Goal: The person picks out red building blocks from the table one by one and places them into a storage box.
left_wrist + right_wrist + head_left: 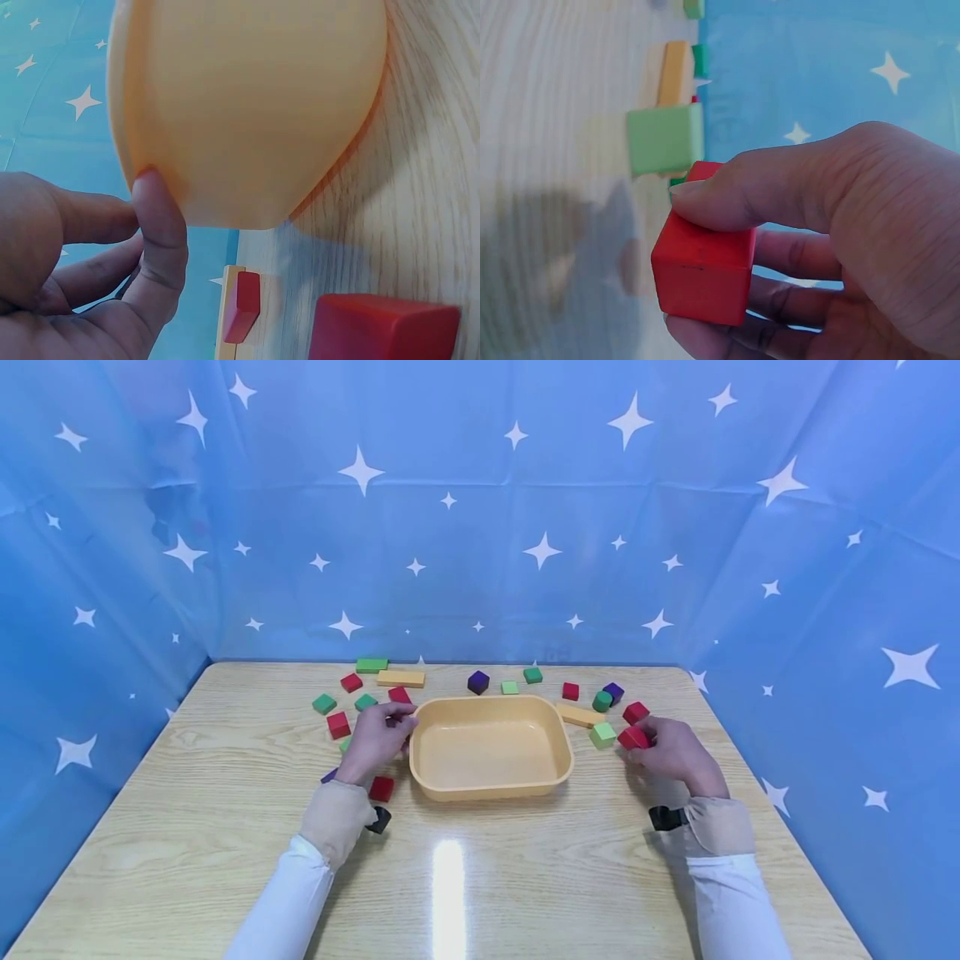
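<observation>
A pale yellow rectangular plastic tub (491, 794) stands on the table. My left hand (378, 739) is at its left end and pinches the rim; in the left wrist view, one fingertip (152, 184) lies against the tub's wall (255, 112). My right hand (675, 752) holds a red block (633, 737) off to the right of the tub. The right wrist view shows the thumb on top of this red block (703, 281) and other fingers underneath. A light green block (602, 735) sits just left of the right hand.
Around the tub lie several coloured blocks, among them a purple block (478, 682), a yellow plank (401, 678), a green plank (372, 666) and a red block (382, 789) by the left wrist. A blue star-patterned curtain (465, 527) hangs behind the wooden table (555, 877).
</observation>
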A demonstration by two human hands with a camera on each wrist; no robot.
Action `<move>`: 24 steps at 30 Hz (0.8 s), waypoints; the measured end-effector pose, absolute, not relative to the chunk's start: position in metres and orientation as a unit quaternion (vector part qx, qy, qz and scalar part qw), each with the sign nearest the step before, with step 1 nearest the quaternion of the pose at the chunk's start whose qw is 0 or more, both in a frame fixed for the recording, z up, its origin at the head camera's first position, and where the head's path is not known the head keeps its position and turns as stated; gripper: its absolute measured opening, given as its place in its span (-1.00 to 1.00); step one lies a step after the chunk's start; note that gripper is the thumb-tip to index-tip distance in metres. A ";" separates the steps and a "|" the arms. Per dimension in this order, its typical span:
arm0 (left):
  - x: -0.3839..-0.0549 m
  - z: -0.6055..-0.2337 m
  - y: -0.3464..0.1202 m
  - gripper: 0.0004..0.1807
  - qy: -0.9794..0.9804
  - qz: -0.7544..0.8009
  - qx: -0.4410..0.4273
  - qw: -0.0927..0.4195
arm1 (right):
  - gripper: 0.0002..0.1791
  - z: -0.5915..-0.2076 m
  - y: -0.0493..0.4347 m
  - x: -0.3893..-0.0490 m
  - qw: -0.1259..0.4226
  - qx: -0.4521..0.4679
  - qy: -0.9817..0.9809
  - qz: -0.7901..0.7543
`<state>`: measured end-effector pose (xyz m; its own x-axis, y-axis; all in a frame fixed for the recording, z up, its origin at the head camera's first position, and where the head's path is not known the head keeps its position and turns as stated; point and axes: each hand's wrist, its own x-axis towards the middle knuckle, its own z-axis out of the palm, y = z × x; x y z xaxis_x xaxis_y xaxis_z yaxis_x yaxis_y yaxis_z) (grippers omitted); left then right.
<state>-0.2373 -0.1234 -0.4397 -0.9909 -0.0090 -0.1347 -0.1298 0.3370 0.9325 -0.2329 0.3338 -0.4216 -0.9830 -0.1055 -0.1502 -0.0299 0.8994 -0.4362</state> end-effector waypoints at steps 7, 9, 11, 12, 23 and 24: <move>-0.237 -0.441 -0.124 -0.66 0.819 0.570 -0.043 0.045 | -0.53 -0.404 0.314 -0.231 0.039 -0.065 0.972 -0.222; -0.237 -0.442 -0.123 -0.66 0.819 0.570 -0.042 0.044 | -0.55 -0.398 0.307 -0.231 0.028 -0.074 0.972 -0.223; -0.237 -0.442 -0.122 -0.66 0.820 0.569 -0.039 0.044 | -0.57 -0.392 0.299 -0.232 0.022 -0.082 0.970 -0.227; -0.238 -0.442 -0.122 -0.66 0.820 0.569 -0.038 0.044 | -0.57 -0.389 0.294 -0.232 0.020 -0.087 0.969 -0.229; -0.239 -0.440 -0.123 -0.67 0.815 0.576 -0.048 0.049 | -0.61 -0.373 0.250 -0.251 0.027 -0.137 0.961 -0.239; -0.239 -0.441 -0.123 -0.67 0.814 0.577 -0.049 0.049 | -0.61 -0.372 0.246 -0.253 0.028 -0.140 0.960 -0.241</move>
